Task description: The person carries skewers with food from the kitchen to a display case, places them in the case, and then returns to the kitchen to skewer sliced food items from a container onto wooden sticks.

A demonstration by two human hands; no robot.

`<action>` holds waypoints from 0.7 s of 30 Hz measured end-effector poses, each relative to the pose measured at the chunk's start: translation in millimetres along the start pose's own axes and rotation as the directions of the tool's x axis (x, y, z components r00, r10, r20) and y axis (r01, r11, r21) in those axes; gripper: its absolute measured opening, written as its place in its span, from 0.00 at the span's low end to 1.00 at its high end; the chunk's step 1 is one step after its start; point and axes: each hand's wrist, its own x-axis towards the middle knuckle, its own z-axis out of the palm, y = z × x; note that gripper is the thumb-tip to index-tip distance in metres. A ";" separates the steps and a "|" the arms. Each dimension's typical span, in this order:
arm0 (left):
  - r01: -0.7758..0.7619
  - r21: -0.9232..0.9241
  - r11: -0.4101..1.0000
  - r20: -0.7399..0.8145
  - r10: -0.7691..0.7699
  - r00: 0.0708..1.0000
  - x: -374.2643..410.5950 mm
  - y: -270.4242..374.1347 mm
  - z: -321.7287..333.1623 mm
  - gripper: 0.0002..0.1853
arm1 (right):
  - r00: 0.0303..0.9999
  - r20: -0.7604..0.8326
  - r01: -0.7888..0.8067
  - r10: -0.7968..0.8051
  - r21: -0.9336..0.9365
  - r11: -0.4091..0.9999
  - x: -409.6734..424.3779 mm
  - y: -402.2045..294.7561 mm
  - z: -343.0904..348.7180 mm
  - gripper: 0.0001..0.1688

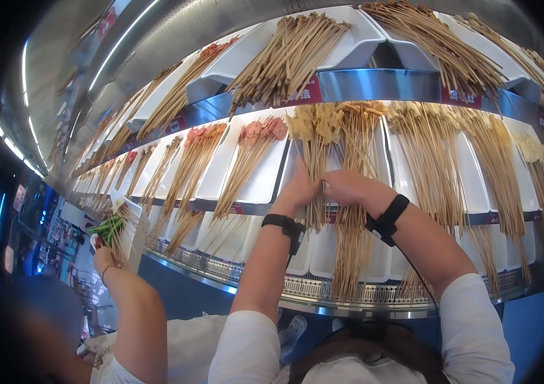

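Note:
My left hand (302, 188) is at the left side of a bunch of skewers (318, 161) topped with pale yellow, folded sheet-like food. One of its fingers points up along the sticks. My right hand (348, 188) is bent inward from the right, its fingers curled over the sticks. The fingertips of the two hands nearly meet in front of the bunch. Whether either hand grips any sticks is hidden. Right behind my right hand stand more skewers with orange-yellow food (360, 113). Both wrists wear black straps.
A person's hand (104, 257) at the left holds skewers with green vegetables (108, 224) near a white tray (132, 230). Pink-topped skewers (261, 132) fill a neighbouring tray. A metal shelf edge (372, 84) carries thick sticks (286, 60) above. A perforated metal strip (310, 289) runs along the front.

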 end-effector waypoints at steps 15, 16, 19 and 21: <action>0.105 0.095 0.990 0.024 -0.107 0.994 -3.3 24.5 1.0 0.67 | 0.779 -0.479 -0.479 0.405 -0.037 0.877 -33.7 8.1 -45.2 0.48; 0.096 0.119 0.988 0.022 -0.099 0.995 -4.0 25.2 0.8 0.67 | 0.775 -0.478 -0.498 0.414 -0.059 0.865 -32.8 10.0 -39.0 0.51; 0.154 0.056 0.987 0.069 -0.157 0.985 -5.6 19.0 -7.2 0.64 | 0.751 -0.573 -0.508 0.329 -0.183 0.841 -25.9 2.6 -15.3 0.57; 0.153 0.088 0.984 0.026 -0.156 0.987 -2.7 11.9 -2.0 0.54 | 0.729 -0.657 -0.496 0.192 -0.314 0.809 -21.6 -4.4 -3.3 0.59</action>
